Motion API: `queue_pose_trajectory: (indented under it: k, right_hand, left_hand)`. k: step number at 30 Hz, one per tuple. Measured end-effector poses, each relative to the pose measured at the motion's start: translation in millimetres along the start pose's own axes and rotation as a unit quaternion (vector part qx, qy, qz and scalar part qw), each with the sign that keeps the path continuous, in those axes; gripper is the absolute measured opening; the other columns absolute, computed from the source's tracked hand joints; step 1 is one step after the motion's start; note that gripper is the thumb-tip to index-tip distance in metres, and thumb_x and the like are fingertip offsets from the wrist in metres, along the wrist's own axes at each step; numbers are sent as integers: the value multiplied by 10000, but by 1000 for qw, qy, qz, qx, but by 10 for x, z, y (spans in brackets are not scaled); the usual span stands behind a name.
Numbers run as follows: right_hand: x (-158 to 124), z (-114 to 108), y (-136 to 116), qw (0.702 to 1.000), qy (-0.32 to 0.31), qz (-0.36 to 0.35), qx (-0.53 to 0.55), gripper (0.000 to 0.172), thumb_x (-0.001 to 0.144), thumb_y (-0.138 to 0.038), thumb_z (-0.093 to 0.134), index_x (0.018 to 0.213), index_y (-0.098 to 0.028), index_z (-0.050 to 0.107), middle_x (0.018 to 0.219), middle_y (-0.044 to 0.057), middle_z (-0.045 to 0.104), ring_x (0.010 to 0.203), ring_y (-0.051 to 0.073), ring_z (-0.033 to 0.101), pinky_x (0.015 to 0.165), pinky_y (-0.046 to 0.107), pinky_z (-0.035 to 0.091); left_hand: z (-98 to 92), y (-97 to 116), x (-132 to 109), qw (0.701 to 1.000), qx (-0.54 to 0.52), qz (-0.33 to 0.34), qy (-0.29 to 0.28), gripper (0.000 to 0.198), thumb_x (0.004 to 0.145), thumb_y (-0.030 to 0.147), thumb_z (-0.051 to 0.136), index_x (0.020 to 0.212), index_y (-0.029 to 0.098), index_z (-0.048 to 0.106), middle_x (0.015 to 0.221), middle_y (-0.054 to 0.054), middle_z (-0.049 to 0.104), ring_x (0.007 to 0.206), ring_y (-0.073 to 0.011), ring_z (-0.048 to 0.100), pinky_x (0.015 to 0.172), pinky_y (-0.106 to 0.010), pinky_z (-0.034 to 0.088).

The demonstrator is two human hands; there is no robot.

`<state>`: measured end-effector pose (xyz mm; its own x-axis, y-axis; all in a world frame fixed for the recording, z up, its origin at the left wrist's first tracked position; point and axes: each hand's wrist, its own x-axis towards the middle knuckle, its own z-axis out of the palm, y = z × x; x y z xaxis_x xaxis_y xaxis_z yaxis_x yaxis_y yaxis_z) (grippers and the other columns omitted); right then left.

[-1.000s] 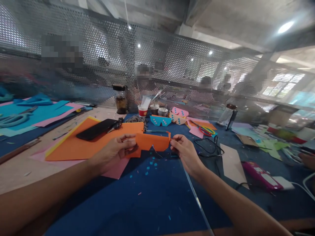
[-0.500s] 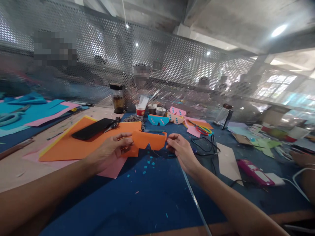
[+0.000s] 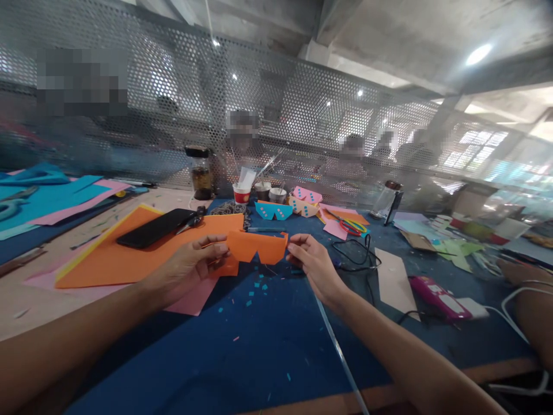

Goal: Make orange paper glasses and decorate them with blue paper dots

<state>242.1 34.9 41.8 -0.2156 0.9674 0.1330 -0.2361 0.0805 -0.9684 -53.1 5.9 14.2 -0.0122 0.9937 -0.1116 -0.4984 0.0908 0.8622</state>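
Note:
An orange paper cutout (image 3: 258,248), shaped like glasses with a notch in its lower edge, is held up over the blue table (image 3: 242,357). My left hand (image 3: 196,262) pinches its left end. The fingers of my right hand (image 3: 313,262) are closed on its right end. Behind it stand a blue paper glasses shape (image 3: 273,211), a peach one (image 3: 304,207) and a pink one (image 3: 307,195), each with small coloured squares. Small blue paper bits (image 3: 251,294) lie below the cutout.
A black phone (image 3: 155,227) lies on orange sheets (image 3: 99,262) at the left. Cups (image 3: 242,195) and a jar (image 3: 201,176) stand at the back. Scissors (image 3: 352,226), black cable (image 3: 356,259) and a magenta device (image 3: 438,297) are right, near another person's arm (image 3: 529,305).
The view has shifted slightly, so most things appear a little further left. Both hands keep their hold on the orange cutout, which looks the same.

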Motion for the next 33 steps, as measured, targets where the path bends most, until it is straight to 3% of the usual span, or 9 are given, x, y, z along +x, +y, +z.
queue_pose_trajectory:
  k: [22,33]
  right_hand:
    - [21,-30,46,999,-3,-8,-46,395,826,-538,832,987,-204,694,879,-8,740,723,139,701,749,290,565]
    - [72,-39,125,990,-11,-33,-140,354,811,-421,806,1050,-206,657,854,12,756,775,198,772,778,338,578]
  left_hand:
    - [46,-17,-20,1000,10,14,25,315,788,39,918,1052,157,791,945,-73,816,789,-150,780,733,-218,671]
    - [223,75,-112,996,47,50,49,388,607,140,1043,897,177,787,775,2,764,696,-120,743,682,-195,632]
